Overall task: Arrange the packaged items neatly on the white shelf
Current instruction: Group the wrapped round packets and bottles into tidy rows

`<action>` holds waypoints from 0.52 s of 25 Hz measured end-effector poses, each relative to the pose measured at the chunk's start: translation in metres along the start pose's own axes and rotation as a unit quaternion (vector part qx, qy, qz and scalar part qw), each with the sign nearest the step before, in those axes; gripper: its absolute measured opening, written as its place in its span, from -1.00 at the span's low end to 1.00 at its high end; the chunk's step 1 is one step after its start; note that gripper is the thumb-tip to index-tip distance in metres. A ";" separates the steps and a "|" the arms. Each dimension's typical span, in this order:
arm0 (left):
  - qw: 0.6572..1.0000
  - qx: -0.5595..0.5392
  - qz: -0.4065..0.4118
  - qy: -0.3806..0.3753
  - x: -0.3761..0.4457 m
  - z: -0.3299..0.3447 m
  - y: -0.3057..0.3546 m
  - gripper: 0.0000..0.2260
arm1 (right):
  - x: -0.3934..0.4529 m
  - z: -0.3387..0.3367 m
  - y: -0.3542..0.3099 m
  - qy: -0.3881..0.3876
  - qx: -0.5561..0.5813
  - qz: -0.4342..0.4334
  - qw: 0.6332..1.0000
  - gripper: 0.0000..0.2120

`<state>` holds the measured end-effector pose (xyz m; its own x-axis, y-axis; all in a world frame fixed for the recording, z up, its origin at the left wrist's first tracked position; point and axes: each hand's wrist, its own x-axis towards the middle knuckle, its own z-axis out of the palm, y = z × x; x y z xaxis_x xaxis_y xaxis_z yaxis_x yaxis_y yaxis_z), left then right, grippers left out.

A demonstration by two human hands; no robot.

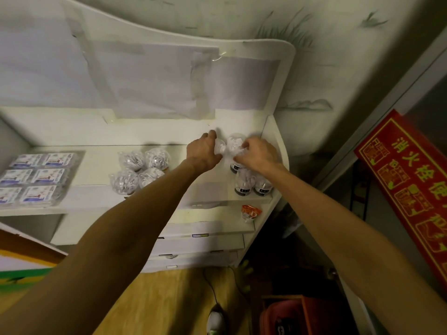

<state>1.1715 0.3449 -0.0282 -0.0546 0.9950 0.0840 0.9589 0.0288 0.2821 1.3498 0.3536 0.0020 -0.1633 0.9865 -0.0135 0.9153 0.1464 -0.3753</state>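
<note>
Both hands at back right corner of white shelf (154,197). Left hand (204,151) pinches small clear plastic jar (220,146); right hand (257,154) grips neighbouring jar (235,142). Advice: set both upright, touching, aligned with front dark-labelled jars (252,186).

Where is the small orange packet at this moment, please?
In the head view, the orange packet lies alone at the right end of the lower ledge, just below the dark-banded clear tubs on the white shelf.

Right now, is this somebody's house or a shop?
Probably a small shop or its storeroom. The white shelf holds many identical goods: rows of flat packets, clusters of clear tubs, and a red fire-safety sign leans beside it.
</note>
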 end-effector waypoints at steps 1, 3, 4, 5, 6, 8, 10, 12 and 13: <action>1.000 -0.014 -0.009 0.003 -0.003 -0.003 -0.005 -0.45 | -0.001 -0.001 -0.001 0.006 0.018 0.000 1.000 -0.52; 0.999 -0.027 -0.020 0.002 -0.010 -0.013 -0.017 -0.41 | -0.002 -0.004 -0.004 0.016 0.047 -0.014 0.999 -0.50; 1.000 -0.020 -0.018 -0.005 -0.015 -0.018 -0.025 -0.39 | -0.003 -0.005 -0.007 0.014 0.055 -0.027 0.998 -0.49; 1.000 -0.007 -0.006 -0.020 -0.020 -0.023 -0.034 -0.36 | -0.004 -0.006 -0.011 0.006 0.057 -0.045 0.997 -0.49; 0.999 0.003 0.014 -0.044 -0.026 -0.028 -0.041 -0.33 | -0.006 -0.006 -0.015 -0.007 0.055 -0.066 0.996 -0.49; 0.993 -0.006 0.057 -0.101 -0.036 -0.033 -0.054 -0.31 | -0.011 -0.007 -0.026 -0.036 0.028 -0.107 0.993 -0.49; 0.987 -0.026 0.086 -0.131 -0.044 -0.033 -0.061 -0.33 | -0.015 -0.004 -0.033 -0.065 -0.010 -0.140 0.988 -0.49; 0.985 -0.034 0.101 -0.139 -0.050 -0.031 -0.060 -0.29 | -0.020 0.000 -0.037 -0.099 -0.038 -0.164 0.981 -0.47; 0.985 -0.039 0.094 -0.141 -0.053 -0.030 -0.057 -0.25 | -0.022 0.002 -0.037 -0.115 -0.054 -0.175 0.976 -0.47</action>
<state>1.1114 0.2875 -0.0201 0.2118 0.9695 -0.1233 0.9198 -0.1551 0.3603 1.3187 0.3260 0.0143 -0.5403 0.8336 -0.1148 0.8199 0.4907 -0.2950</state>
